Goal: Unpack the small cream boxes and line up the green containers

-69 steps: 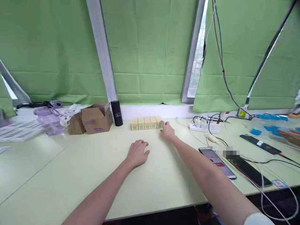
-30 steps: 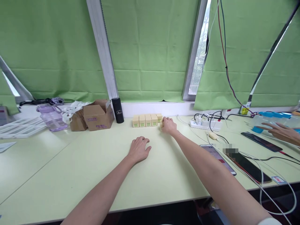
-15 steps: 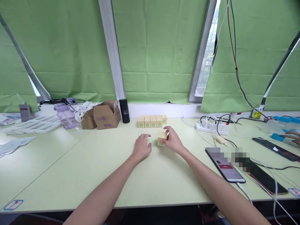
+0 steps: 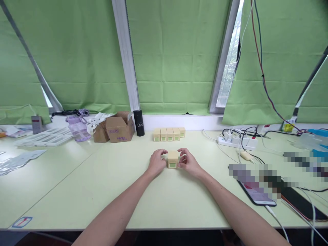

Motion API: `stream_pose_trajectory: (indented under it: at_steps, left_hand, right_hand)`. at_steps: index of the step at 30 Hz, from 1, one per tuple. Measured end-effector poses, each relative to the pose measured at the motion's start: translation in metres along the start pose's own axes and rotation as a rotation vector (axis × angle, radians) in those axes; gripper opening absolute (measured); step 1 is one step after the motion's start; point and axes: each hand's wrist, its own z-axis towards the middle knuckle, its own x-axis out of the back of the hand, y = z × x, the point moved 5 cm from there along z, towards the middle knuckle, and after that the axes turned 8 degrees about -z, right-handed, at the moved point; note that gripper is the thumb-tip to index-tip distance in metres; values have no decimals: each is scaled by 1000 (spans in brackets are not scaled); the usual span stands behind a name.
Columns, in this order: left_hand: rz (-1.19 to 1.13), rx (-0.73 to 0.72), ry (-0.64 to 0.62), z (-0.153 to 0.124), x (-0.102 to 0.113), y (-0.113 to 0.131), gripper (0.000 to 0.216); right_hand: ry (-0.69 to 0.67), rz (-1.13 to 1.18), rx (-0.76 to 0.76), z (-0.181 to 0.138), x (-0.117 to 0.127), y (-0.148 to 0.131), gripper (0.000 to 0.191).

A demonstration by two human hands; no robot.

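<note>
A small tan cardboard box (image 4: 173, 158) with a green label on its front stands upright on the table between my hands. My left hand (image 4: 157, 162) is at its left side, fingers curved and apart, the tips at the box's edge; whether they touch it I cannot tell. On the other side my right hand (image 4: 189, 163) is open, thumb and fingers apart, with a narrow gap to the box. Behind them, several matching small boxes (image 4: 167, 134) stand in a row, the rightmost one set slightly back.
An open brown carton (image 4: 120, 131), black flask (image 4: 138, 123) and purple bottle (image 4: 78, 129) stand at the back left. At right are a white power strip (image 4: 239, 141), cables and a phone (image 4: 258, 194). The pale table (image 4: 102, 201) ends near my forearms.
The small box has come nearer to me and slightly left, beside my left hand. My right hand has let go of it and opened. The view has shifted slightly.
</note>
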Motion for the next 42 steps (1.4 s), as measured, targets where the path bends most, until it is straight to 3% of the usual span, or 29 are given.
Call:
stream_pose_trajectory:
  at_steps: [4,11,18,25,32,42]
  left_hand:
    - [14,13,-2,-1,2,1,39]
    - [50,39,28,0,5,0,27]
    - [14,8,45,0,8,1,33]
    - [-109,52,-23,0,3,-3,62]
    - [-179,12,-106,-3,-7,2,68]
    - [-55,77,-45,-8,-10,7,66]
  right_hand:
    - [12,-13,22,2,-3,0,54]
    - [186,-141,26,4,5,2,34]
    - [237,-203,39,1,12,-7,30]
    - [242,-121,-50,5,15,8,34]
    - [263,-141,-59,10,17,15,32]
    - [284,-242,7,6,15,3,28]
